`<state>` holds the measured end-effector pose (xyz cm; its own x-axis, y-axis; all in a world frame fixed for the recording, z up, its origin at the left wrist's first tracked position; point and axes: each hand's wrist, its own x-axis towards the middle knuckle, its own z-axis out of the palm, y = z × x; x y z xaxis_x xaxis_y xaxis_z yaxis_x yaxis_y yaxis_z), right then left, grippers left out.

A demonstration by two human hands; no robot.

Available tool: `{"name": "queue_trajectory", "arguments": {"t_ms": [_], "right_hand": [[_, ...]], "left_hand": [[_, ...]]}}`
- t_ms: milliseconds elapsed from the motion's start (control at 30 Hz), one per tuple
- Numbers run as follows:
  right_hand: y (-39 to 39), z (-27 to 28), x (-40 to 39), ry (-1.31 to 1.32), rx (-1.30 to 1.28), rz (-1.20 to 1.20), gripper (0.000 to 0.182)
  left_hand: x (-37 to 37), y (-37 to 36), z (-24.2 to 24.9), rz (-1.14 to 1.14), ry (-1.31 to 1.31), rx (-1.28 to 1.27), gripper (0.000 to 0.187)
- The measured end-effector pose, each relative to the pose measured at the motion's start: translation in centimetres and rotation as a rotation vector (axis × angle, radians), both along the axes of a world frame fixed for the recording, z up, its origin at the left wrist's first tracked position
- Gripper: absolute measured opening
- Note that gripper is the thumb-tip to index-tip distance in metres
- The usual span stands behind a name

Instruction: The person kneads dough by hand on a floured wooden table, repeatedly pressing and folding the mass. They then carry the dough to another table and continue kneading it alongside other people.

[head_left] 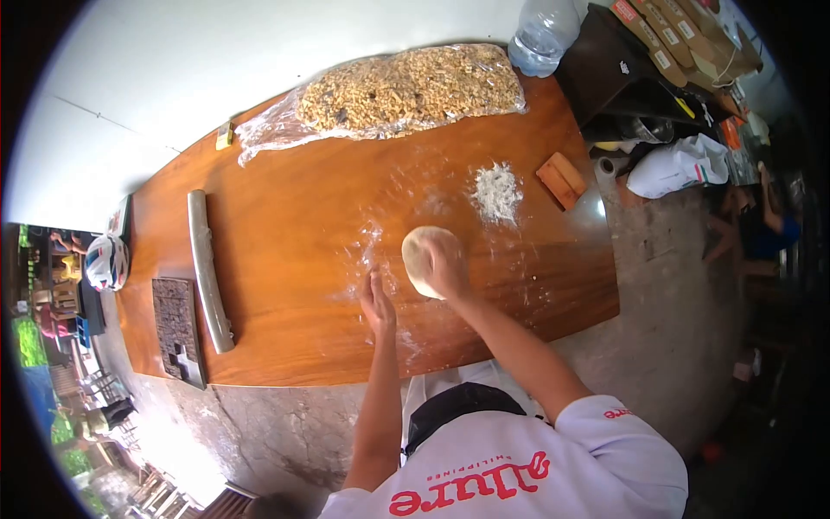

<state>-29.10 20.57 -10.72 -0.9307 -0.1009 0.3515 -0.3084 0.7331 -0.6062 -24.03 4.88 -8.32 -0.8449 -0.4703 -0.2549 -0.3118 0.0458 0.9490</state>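
A pale, round, flattened piece of dough lies on the wooden table in front of me. My right hand is on its right side, with the fingers bent over and pressed into it. To the left of the dough, apart from it, my left hand is held edge-on near the tabletop. Its fingers are stretched out and it holds nothing. Loose white flour dusts the wood around both hands, and a small heap of flour sits beyond the dough to the right.
A wooden block lies near the right edge. Along the back are a large clear bag of brownish crumbly pieces and a water jug. At left lie a long grey tube and a dark textured board, with a helmet beyond.
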Motion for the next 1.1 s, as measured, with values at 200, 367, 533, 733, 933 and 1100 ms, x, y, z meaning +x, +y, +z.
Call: {"name": "queue_trajectory", "arguments": {"t_ms": [200,367,533,733,933,1100], "right_hand": [[2.4,5.6,10.0,-0.06,0.193,0.266,0.042],[2.9,5.9,7.6,-0.23,-0.248,-0.192,0.039],[0.8,-0.1,10.7,-0.069,0.101,-0.06,0.051],[2.0,-0.2,8.4,-0.104,0.212,-0.078,0.054],[1.1,-0.8,-3.5,-0.196,0.325,-0.058,0.048],[-1.1,-1.3,-14.4,-0.109,0.274,-0.099,0.04]], "left_hand": [[-1.9,3.6,-0.7,-0.495,0.152,-0.32,0.041],[2.7,5.7,-0.2,-0.46,0.274,-0.354,0.033],[7.2,5.7,-1.0,-0.491,0.26,-0.383,0.045],[3.5,5.1,-3.6,-0.723,0.392,-0.564,0.053],[-8.3,4.7,-4.6,-0.639,0.26,-0.815,0.055],[-15.2,4.2,-4.8,-0.283,0.082,-0.815,0.058]]}}
